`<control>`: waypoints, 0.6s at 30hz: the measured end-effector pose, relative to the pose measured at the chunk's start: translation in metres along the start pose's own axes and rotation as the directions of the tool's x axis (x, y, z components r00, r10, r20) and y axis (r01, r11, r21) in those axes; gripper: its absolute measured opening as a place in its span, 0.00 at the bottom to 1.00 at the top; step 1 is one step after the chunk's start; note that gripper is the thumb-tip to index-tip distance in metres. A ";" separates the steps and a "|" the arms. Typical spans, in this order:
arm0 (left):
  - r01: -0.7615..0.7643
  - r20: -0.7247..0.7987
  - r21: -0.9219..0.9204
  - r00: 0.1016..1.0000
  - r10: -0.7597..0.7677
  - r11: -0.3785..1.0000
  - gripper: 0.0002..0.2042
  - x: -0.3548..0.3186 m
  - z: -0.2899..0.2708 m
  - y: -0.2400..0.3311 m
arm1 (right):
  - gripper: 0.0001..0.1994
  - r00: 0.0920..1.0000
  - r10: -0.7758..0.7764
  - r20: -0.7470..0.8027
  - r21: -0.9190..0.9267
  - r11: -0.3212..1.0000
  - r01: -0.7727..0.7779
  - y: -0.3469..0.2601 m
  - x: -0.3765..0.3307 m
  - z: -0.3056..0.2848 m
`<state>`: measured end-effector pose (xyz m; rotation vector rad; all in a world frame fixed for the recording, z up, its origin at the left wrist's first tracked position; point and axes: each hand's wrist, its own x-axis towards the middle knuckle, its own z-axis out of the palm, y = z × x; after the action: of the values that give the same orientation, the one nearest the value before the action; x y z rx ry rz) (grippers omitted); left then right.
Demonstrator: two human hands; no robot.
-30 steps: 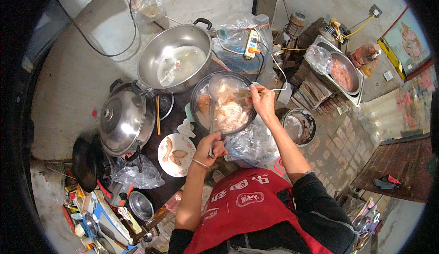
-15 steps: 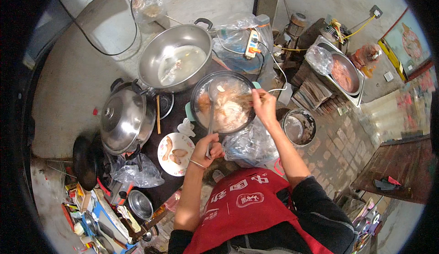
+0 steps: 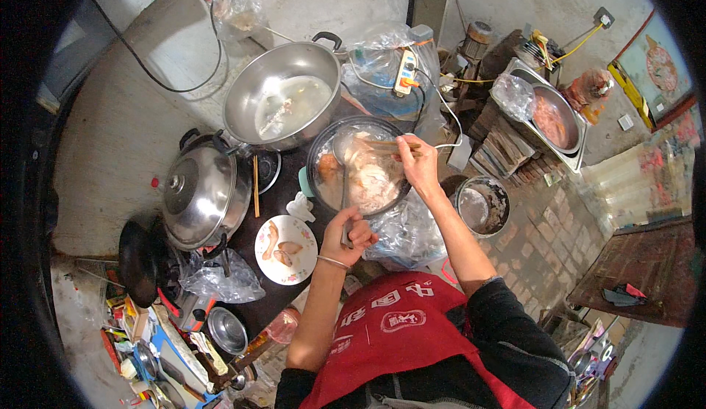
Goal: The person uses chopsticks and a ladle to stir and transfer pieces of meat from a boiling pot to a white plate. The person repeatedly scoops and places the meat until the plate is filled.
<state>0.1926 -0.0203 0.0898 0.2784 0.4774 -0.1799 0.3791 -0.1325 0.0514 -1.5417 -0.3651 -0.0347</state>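
Observation:
A dark-rimmed pot (image 3: 316, 178) with pale green handles holds steaming liquid and pieces of pale and brownish food (image 3: 370, 181). My left hand (image 3: 351, 234) is closed around the handle of a metal ladle (image 3: 346, 188), whose bowl is inside the pot near its far left side. Over the pot's right rim, my right hand (image 3: 419, 160) grips a pair of wooden chopsticks (image 3: 384, 145) that reach in over the food. Steam partly blurs the food around the ladle's bowl. Left of my left hand, a floral plate (image 3: 299, 268) carries several brownish pieces.
A large steel basin (image 3: 243, 107) with cloudy liquid stands behind the pot. A lidded steel pot (image 3: 198, 199) is at left, beside other chopsticks (image 3: 256, 188). A power strip (image 3: 405, 70) with cords hangs behind. A bucket (image 3: 482, 207) stands on the brick floor at right.
My left hand and the ladle handle have shifted right and slightly up. My right hand has moved a little left, and the chopsticks now lie across the pot's far right part.

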 end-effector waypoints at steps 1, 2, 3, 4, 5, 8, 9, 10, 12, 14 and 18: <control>0.001 0.018 -0.030 1.000 0.000 1.000 0.14 -0.001 0.002 0.001 | 0.09 0.999 0.018 0.040 0.025 1.000 -0.019 -0.016 -0.002 0.004; 0.005 0.040 -0.058 0.999 -0.003 0.998 0.14 -0.002 0.004 0.002 | 0.10 0.998 0.040 0.038 0.045 0.998 -0.042 -0.027 -0.002 0.003; 0.000 0.080 -0.110 0.997 0.009 0.994 0.14 -0.004 0.006 0.002 | 0.10 0.997 0.063 0.037 0.064 0.996 -0.065 -0.036 -0.002 0.000; -0.003 0.118 -0.162 0.993 0.023 0.987 0.14 -0.007 0.006 0.004 | 0.10 0.996 0.086 0.036 0.083 0.993 -0.089 -0.039 -0.002 -0.002; 0.001 0.161 -0.211 0.986 0.034 0.978 0.14 -0.007 0.008 0.004 | 0.10 0.998 0.054 0.017 0.073 0.996 -0.055 -0.031 0.000 -0.008; 0.008 0.164 -0.321 0.985 0.047 0.947 0.13 -0.007 0.004 0.006 | 0.09 0.999 -0.043 -0.030 -0.051 0.998 0.042 -0.016 0.005 -0.018; 0.005 0.155 -0.327 0.987 0.049 0.945 0.13 -0.006 0.005 0.006 | 0.09 0.996 -0.084 -0.037 -0.069 0.994 0.082 -0.009 0.007 -0.020; 0.001 0.146 -0.333 0.988 0.051 0.943 0.14 -0.005 0.007 0.007 | 0.09 0.991 -0.125 -0.044 -0.086 0.989 0.121 -0.003 0.010 -0.021; -0.007 0.124 -0.314 0.991 0.048 0.949 0.14 -0.003 0.008 0.006 | 0.08 0.974 -0.215 0.071 -0.209 0.952 0.225 -0.001 0.014 -0.020; -0.018 0.094 -0.260 0.995 0.044 0.965 0.14 0.002 0.008 0.005 | 0.08 0.967 -0.198 0.159 -0.230 0.945 0.232 0.000 0.013 -0.014; -0.032 0.020 -0.109 0.999 0.034 0.994 0.15 0.006 0.013 0.000 | 0.08 0.971 -0.113 0.211 -0.105 0.985 0.138 -0.006 0.008 -0.015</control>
<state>0.2031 -0.0244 0.0982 0.1776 0.4593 -0.1240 0.3880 -0.1456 0.0591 -1.6428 -0.6335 0.0030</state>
